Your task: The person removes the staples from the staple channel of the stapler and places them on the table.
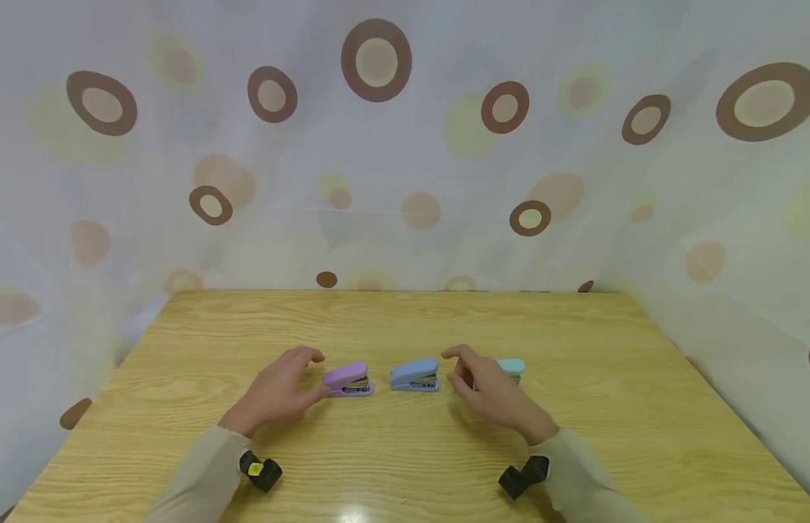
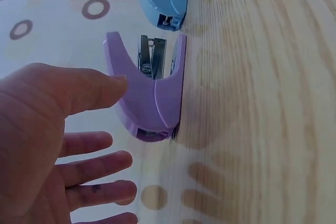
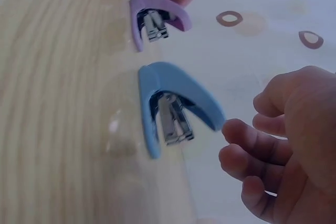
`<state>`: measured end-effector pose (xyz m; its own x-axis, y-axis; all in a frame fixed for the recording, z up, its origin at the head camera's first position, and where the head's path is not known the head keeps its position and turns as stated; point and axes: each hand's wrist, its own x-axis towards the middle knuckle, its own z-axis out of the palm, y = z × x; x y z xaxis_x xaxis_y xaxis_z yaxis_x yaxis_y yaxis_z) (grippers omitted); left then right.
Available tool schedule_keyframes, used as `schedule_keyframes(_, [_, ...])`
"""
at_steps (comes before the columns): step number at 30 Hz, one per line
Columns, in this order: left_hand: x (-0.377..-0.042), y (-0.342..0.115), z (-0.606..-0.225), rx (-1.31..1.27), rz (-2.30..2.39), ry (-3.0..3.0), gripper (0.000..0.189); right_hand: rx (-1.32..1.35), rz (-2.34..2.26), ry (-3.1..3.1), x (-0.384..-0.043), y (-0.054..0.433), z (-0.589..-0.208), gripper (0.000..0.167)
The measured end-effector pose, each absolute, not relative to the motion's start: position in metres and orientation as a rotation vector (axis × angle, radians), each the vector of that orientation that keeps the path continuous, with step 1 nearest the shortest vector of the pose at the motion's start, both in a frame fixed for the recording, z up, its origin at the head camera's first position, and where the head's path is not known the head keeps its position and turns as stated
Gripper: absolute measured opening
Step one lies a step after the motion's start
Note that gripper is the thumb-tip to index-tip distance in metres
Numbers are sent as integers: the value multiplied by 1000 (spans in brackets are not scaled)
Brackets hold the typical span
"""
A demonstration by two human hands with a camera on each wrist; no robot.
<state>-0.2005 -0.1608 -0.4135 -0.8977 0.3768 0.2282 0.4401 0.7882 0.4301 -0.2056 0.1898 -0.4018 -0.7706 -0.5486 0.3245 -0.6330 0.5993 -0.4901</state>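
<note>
Three small staplers stand in a row on the wooden table: a purple stapler (image 1: 347, 380), a blue stapler (image 1: 414, 375) and a mint stapler (image 1: 511, 366). At the purple one's left end is my left hand (image 1: 277, 388), fingers extended. In the left wrist view its thumb overlaps the purple stapler (image 2: 152, 100); whether it touches cannot be told. My right hand (image 1: 492, 392) hovers between the blue and mint staplers, partly hiding the mint one. Its fingers bend loosely and hold nothing, apart from the blue stapler (image 3: 181, 85) in the right wrist view.
The wooden table (image 1: 391, 450) reaches back to a pale wall covering (image 1: 405, 160) patterned with brown and yellow circles. The covering also runs along both sides. A small black camera sits on each wrist.
</note>
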Motion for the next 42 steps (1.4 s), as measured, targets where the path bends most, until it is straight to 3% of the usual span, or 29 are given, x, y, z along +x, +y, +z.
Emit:
schedule_keyframes(24, [-213,-128,-425,-831,-831,-2784,36,1186,998,-2783,-210,109,-415,30])
schedule_keyframes(42, [-213,-122,-429,-894,-850,-2688,29,745,1153,-2730,-213,63,-438,15])
